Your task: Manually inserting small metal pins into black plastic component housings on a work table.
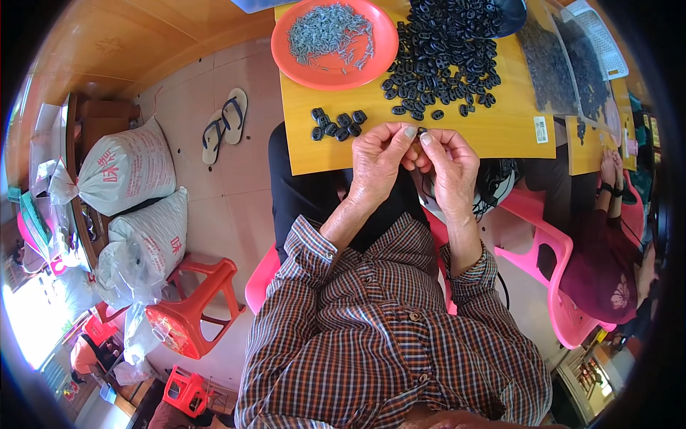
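My left hand (pixel 379 159) and my right hand (pixel 453 163) meet at the near edge of the yellow table (pixel 500 143). Both are closed, thumbs and fingertips pinching one small black plastic piece (pixel 422 131) between them. Most of it is hidden by the fingers; it resembles the black oval two-holed cord locks around it. A small group of cord locks (pixel 330 129) lies left of my hands. Beyond them, a big heap of loose cord locks (pixel 446 53) spreads over the table. An orange-red plate (pixel 286 68) at the far left holds many small grey metal springs (pixel 329 32).
Clear bags of black parts (pixel 550 64) lie at the table's right, beside a white basket (pixel 604 43). Another person's hands (pixel 611 168) show at far right, near a pink chair (pixel 550 250). White sacks (pixel 128 168), a red stool (pixel 193 307) and slippers (pixel 224 125) are left.
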Action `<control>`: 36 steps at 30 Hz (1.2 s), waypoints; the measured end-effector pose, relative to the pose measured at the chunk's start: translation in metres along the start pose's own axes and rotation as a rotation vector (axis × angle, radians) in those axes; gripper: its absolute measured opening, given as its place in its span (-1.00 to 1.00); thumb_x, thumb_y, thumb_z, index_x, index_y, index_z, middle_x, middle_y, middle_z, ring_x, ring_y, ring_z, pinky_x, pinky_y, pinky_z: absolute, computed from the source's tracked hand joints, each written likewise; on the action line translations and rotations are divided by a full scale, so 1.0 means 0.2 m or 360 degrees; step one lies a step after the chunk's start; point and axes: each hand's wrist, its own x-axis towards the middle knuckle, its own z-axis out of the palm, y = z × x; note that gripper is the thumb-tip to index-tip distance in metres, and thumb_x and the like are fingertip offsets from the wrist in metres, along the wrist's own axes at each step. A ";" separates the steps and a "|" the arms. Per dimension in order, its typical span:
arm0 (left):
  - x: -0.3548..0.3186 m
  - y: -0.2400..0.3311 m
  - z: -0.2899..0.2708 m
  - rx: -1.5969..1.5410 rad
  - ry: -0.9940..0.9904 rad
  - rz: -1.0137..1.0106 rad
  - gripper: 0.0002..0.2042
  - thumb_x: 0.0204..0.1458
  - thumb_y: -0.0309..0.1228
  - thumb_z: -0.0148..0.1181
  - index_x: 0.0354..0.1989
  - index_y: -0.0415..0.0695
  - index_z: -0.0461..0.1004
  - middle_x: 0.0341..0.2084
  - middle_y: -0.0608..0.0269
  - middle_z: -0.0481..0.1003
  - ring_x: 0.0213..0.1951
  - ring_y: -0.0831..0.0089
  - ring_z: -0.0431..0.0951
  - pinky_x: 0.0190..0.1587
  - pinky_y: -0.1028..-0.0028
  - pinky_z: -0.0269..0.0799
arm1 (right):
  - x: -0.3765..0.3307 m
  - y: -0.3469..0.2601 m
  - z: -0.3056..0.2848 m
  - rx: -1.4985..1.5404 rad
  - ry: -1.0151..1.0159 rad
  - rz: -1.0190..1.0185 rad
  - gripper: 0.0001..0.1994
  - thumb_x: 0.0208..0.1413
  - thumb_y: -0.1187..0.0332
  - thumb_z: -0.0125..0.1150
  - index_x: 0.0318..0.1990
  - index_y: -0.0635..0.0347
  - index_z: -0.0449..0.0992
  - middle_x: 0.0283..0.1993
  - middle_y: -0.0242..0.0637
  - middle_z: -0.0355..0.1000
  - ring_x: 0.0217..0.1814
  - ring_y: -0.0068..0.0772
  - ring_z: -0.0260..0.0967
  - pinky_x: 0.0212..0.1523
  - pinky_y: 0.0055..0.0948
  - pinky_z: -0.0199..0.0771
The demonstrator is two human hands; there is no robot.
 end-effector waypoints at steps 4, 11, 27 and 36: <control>0.00 0.00 0.00 -0.0023 -0.0035 0.0045 -0.84 0.15 -0.45 0.10 -0.28 -0.33 0.50 -0.63 0.29 0.48 -0.60 0.64 0.44 -0.53 0.66 0.39 | 0.00 0.00 0.00 -0.0019 -0.0002 -0.0021 -0.88 0.13 0.44 0.16 -0.29 0.34 0.44 -0.48 -0.41 0.38 -0.52 -0.73 0.22 -0.45 -0.73 0.27; 0.01 -0.04 -0.01 -0.0013 -0.0041 0.0041 -0.86 0.15 -0.48 0.08 -0.30 -0.33 0.50 -0.64 0.30 0.48 -0.61 0.64 0.45 -0.55 0.65 0.40 | 0.01 0.00 -0.02 -0.0234 -0.0016 -0.0050 -0.89 0.14 0.44 0.15 -0.30 0.32 0.45 -0.49 -0.42 0.39 -0.54 -0.74 0.23 -0.48 -0.73 0.26; 0.02 -0.04 -0.02 0.0053 -0.0016 -0.0017 -0.82 0.16 -0.43 0.08 -0.27 -0.35 0.46 -0.60 0.27 0.48 -0.60 0.61 0.45 -0.53 0.64 0.40 | 0.02 -0.02 -0.03 -0.0497 -0.0029 -0.0091 -0.85 0.15 0.36 0.16 -0.29 0.29 0.47 -0.51 -0.47 0.41 -0.54 -0.75 0.28 -0.51 -0.73 0.28; 0.02 -0.05 -0.01 0.0154 0.0008 0.0016 -0.81 0.17 -0.43 0.06 -0.26 -0.36 0.44 -0.59 0.25 0.49 -0.59 0.59 0.48 -0.53 0.63 0.44 | 0.01 -0.02 -0.02 -0.0506 0.0016 -0.0038 -0.84 0.14 0.34 0.17 -0.30 0.26 0.47 -0.53 -0.51 0.37 -0.56 -0.78 0.23 -0.53 -0.75 0.23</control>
